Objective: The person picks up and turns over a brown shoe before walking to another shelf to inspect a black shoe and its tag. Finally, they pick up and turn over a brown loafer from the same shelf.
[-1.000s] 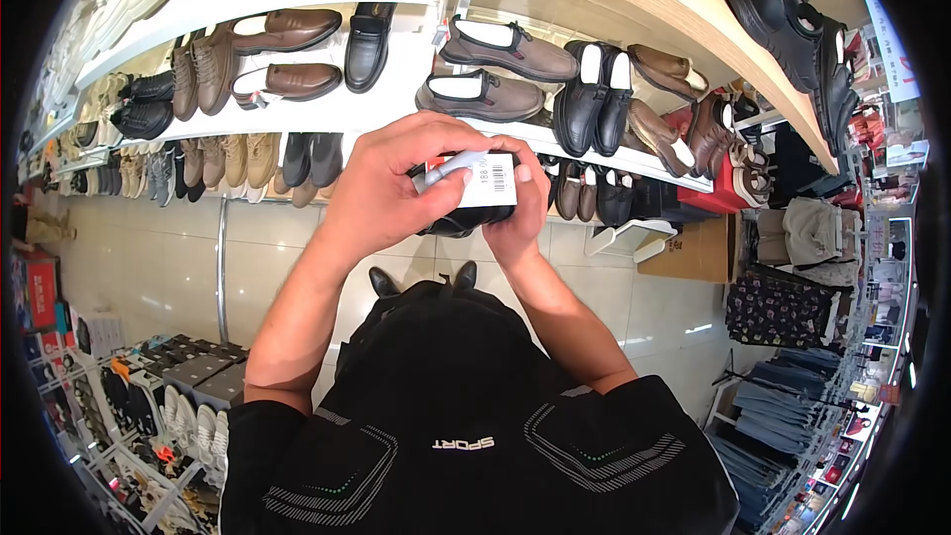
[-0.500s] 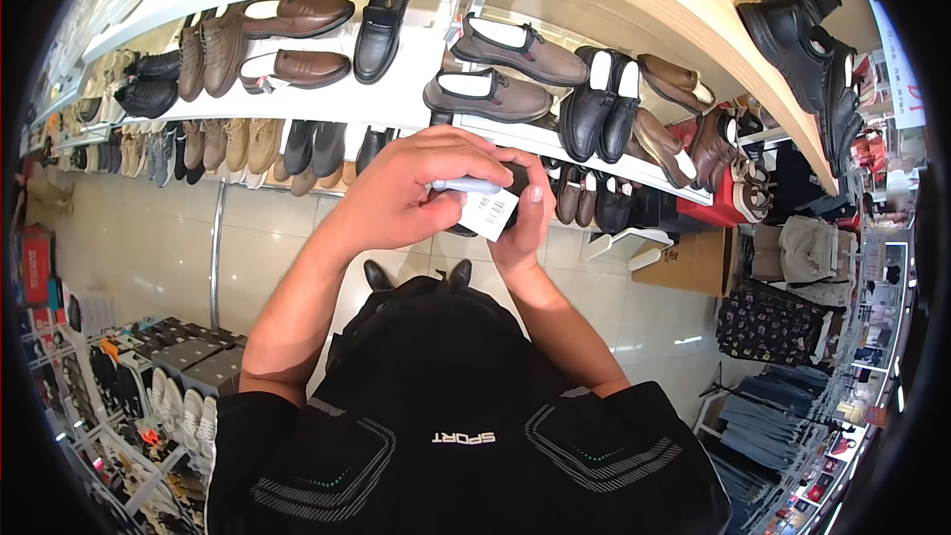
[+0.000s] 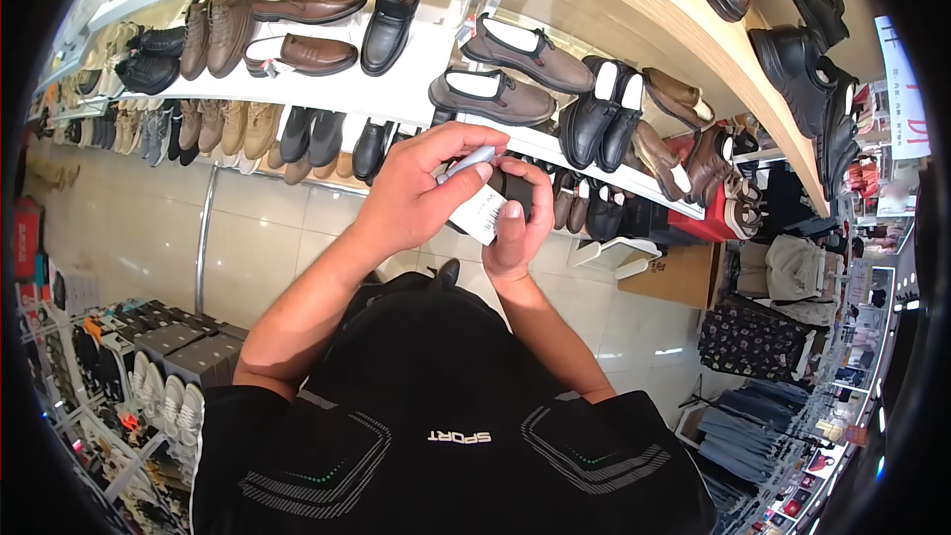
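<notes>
Up past the hands runs a long white shelf (image 3: pixel 406 91), with a curved wooden shelf (image 3: pixel 693 25) off to the right. Brown shoes (image 3: pixel 317 54) and grey-brown shoes (image 3: pixel 530 104) lie flat on their soles, which likely helps them not tip. Black shoes (image 3: pixel 582 129) sit close side by side, perhaps so that they make a neat pair. White stuffing (image 3: pixel 604 79) fills their mouths, maybe to help them keep their shape.

Below the shelf, the left hand (image 3: pixel 401 198) and the right hand (image 3: pixel 512 253) are held up close together, in front of the body. The right fingers curl round a small dark thing (image 3: pixel 512 188), with the thumb bent in on the near side. That seems a good way to stop it from slipping. Its shape is mostly hidden, so I cannot tell what it is. A white tag (image 3: pixel 477 216) with black lines hangs between the hands, tilted, its printed side up where eyes can see it. The left thumb and finger are nearly shut, pinching a thin pale thing (image 3: pixel 470 160) just above the tag.
</notes>
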A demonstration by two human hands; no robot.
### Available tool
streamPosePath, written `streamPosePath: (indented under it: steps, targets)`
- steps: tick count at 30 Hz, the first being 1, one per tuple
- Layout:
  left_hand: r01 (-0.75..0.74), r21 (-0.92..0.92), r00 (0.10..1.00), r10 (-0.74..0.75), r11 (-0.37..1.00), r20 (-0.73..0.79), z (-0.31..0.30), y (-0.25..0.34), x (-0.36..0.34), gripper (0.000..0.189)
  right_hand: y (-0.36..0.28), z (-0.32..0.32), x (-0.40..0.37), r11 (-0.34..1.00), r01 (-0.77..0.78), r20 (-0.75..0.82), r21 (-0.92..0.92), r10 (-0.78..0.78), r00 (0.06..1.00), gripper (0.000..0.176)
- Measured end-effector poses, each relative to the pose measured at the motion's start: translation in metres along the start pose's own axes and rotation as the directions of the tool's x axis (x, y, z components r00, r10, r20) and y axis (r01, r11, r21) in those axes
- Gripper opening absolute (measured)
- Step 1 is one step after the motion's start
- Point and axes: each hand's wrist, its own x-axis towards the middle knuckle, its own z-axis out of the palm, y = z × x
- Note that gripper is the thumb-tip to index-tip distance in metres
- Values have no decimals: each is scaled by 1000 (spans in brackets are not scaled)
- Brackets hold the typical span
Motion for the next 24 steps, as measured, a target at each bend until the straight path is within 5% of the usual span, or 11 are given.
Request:
streamPosePath:
  steps: [7, 15, 24]
  targets:
    - [143, -142, 989, -146, 979, -14, 4, -6, -3, 23, 1, 3, -5, 1000, 0, -18, -13, -1, 1000, 54]
    - [154, -599, 979, -202, 786, -14, 10, -23, -5, 32, 0, 12, -10, 989, 57, -55, -134, -65, 996, 56]
    - [174, -561, 985, -145, 809, 96, -11, -24, 0, 51, 0, 37, -21, 966, 163, -84, -200, -182, 980, 61]
